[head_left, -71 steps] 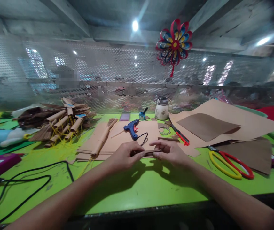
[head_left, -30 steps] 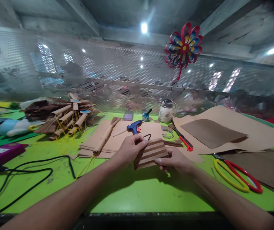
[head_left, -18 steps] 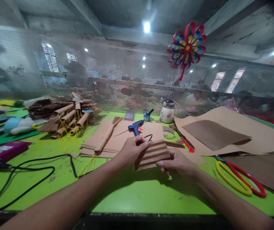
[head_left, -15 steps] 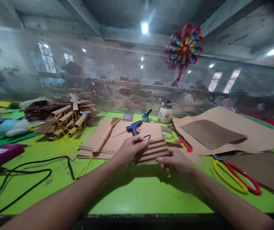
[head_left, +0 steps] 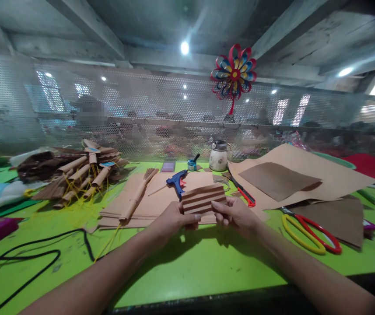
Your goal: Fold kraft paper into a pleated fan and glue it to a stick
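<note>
A piece of brown paper folded in accordion pleats (head_left: 203,199) is held up between both hands above the green table. My left hand (head_left: 173,218) pinches its lower left corner, thumb in front. At the right edge, my right hand (head_left: 236,213) grips it with thumb and fingers closed. Just behind the pleated paper, a blue glue gun (head_left: 176,181) lies on a stack of flat brown paper sheets (head_left: 194,179). A rolled brown paper bundle with a fringed end (head_left: 138,197) rests on the left part of that stack.
Yellow-and-red scissors (head_left: 312,232), a red cutter (head_left: 247,195) and large brown sheets (head_left: 282,181) lie right. A white jar (head_left: 218,156) and blue bottle (head_left: 192,164) stand behind. Tied paper bundles (head_left: 82,173) and a black cable (head_left: 36,240) are left. A green table (head_left: 187,271) spans the front.
The view has shifted a little to the right. My left thumb has moved from the paper's top edge to its lower left corner, and the pleated paper now faces me more.
</note>
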### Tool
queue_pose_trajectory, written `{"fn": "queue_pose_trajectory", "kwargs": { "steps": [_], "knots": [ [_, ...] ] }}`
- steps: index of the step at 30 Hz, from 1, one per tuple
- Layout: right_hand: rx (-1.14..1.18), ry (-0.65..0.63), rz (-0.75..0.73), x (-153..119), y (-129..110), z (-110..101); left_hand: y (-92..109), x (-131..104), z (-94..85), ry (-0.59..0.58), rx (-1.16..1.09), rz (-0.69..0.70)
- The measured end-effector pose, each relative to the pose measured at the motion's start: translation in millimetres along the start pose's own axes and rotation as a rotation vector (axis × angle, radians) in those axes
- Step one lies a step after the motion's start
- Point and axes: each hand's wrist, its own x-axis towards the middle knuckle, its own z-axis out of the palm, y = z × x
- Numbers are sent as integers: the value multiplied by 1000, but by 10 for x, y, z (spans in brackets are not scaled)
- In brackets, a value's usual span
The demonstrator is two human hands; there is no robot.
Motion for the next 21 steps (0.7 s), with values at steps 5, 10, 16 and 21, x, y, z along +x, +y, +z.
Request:
{"fn": "queue_pose_trajectory", "kwargs": {
  "steps": [5,10,16,21],
  "knots": [
    [-23,19,-4,16,42,9,42,-37,18,-35,-41,51],
    [-24,-4,12,26,93,33,106,-56,24,-18,-37,64],
    [-120,-26,23,-6,31,62,89,-36,22,38,-91,96],
    [-179,-48,18,-16,0,70,70,-27,18,57,-143,94]
  ]
}}
